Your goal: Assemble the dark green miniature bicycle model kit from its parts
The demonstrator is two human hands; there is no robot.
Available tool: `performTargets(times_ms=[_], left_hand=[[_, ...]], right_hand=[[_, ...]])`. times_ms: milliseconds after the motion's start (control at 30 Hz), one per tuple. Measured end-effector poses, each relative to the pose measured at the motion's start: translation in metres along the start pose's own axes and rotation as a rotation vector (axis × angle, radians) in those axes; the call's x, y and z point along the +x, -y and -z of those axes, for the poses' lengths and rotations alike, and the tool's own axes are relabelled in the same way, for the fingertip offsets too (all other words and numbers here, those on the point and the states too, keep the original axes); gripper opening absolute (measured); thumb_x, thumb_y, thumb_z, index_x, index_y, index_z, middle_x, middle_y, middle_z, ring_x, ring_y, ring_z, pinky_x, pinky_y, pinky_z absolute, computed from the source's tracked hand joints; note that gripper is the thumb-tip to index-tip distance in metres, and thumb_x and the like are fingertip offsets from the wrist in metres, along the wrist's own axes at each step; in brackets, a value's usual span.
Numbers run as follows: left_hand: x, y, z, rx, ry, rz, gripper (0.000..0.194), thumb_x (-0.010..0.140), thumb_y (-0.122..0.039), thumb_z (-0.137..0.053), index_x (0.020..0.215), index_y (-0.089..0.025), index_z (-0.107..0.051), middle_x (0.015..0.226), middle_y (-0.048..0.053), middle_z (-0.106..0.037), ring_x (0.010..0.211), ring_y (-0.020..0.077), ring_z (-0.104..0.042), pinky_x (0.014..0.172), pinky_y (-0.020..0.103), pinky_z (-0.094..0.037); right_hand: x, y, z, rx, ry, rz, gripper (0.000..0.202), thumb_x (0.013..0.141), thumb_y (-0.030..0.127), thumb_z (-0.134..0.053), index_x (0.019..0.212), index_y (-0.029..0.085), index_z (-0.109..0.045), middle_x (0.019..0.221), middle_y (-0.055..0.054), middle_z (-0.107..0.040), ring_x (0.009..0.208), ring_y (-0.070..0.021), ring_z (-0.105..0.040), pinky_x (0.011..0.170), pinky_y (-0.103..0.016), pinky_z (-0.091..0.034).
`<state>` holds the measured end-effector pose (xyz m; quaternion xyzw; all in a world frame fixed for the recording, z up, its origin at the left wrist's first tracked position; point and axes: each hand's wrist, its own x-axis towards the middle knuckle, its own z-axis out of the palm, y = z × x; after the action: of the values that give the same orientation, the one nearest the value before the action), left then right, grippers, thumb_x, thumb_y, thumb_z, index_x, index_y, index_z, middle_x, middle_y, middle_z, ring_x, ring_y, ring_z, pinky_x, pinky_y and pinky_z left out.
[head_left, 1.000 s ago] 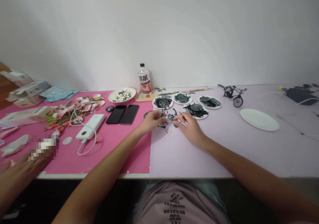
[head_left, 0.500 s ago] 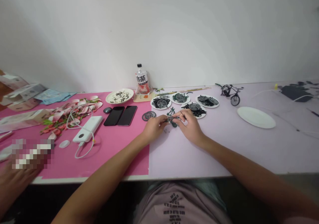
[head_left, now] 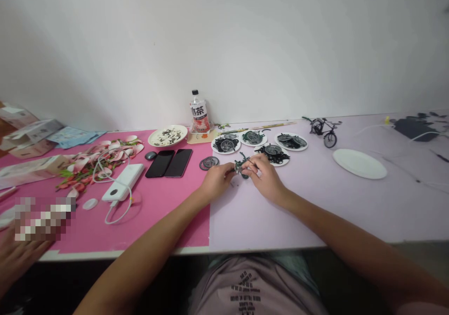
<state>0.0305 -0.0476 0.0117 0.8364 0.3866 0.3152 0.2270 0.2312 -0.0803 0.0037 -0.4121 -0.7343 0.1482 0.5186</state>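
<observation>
Between my hands is a small dark model bicycle part [head_left: 238,166] with a greyish piece on it; its exact shape is partly hidden by fingers. My left hand [head_left: 216,180] pinches it from the left. From the right, my right hand [head_left: 264,177] has thumb and fingers closed at the same part. Dark green model pieces [head_left: 242,158] show just behind my fingertips. Left of these, loose toy bicycle wheels [head_left: 209,162] lie on the pink sheet. Close behind my right hand stands a plate of black parts [head_left: 282,158].
More plates of parts [head_left: 226,152] stand at the back. An assembled model bicycle [head_left: 323,132] and a white plate [head_left: 359,163] are to the right. Phones [head_left: 178,162], a power bank [head_left: 123,182], a bottle [head_left: 199,114] and artificial flowers [head_left: 105,153] lie left. Another person's hand [head_left: 24,249] rests far left.
My right hand's fingers have shifted slightly left, closer to my left fingertips. The dark green pieces behind the fingers have changed angle a little. My left hand stays nearly in place.
</observation>
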Motion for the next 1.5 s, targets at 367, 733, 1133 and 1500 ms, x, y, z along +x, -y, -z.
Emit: performTargets(times_ms=[367, 733, 1133, 1500], left_hand=[[-0.001, -0.003, 0.002, 0.186, 0.048, -0.040, 0.015, 0.091, -0.012, -0.053, 0.087, -0.018, -0.066, 0.079, 0.005, -0.070, 0.072, 0.0191, -0.061, 0.064, 0.028, -0.036], [-0.003, -0.009, 0.004, 0.230, 0.053, -0.231, 0.019, 0.092, -0.011, -0.044, 0.099, -0.017, -0.060, 0.092, 0.009, -0.065, 0.088, 0.0239, -0.058, 0.077, 0.035, -0.041], [-0.005, -0.018, 0.005, 0.110, 0.094, -0.164, 0.034, 0.102, -0.044, -0.043, 0.084, -0.019, -0.056, 0.083, 0.006, -0.056, 0.085, 0.0229, -0.052, 0.080, 0.036, -0.042], [-0.004, -0.015, 0.000, -0.170, -0.004, 0.056, 0.028, 0.095, -0.033, -0.042, 0.077, -0.018, -0.056, 0.078, 0.003, -0.060, 0.078, 0.0194, -0.057, 0.076, 0.033, -0.045]], right_hand=[[0.000, -0.006, 0.000, -0.004, 0.032, 0.022, 0.019, 0.096, 0.021, -0.059, 0.080, 0.024, -0.050, 0.097, -0.008, -0.057, 0.102, -0.0253, -0.062, 0.092, -0.047, -0.060], [0.001, 0.002, 0.004, -0.067, 0.082, 0.115, 0.022, 0.093, 0.006, -0.048, 0.082, 0.023, -0.056, 0.094, -0.007, -0.050, 0.095, -0.0247, -0.058, 0.086, -0.048, -0.061], [-0.002, 0.005, 0.000, -0.174, 0.105, 0.110, 0.029, 0.084, 0.006, -0.058, 0.077, 0.025, -0.038, 0.087, -0.006, -0.049, 0.086, -0.0261, -0.055, 0.080, -0.043, -0.051], [-0.002, 0.019, 0.001, -0.044, 0.107, 0.160, 0.037, 0.085, 0.018, -0.069, 0.081, 0.026, -0.034, 0.088, -0.004, -0.050, 0.087, -0.0239, -0.054, 0.081, -0.040, -0.050]])
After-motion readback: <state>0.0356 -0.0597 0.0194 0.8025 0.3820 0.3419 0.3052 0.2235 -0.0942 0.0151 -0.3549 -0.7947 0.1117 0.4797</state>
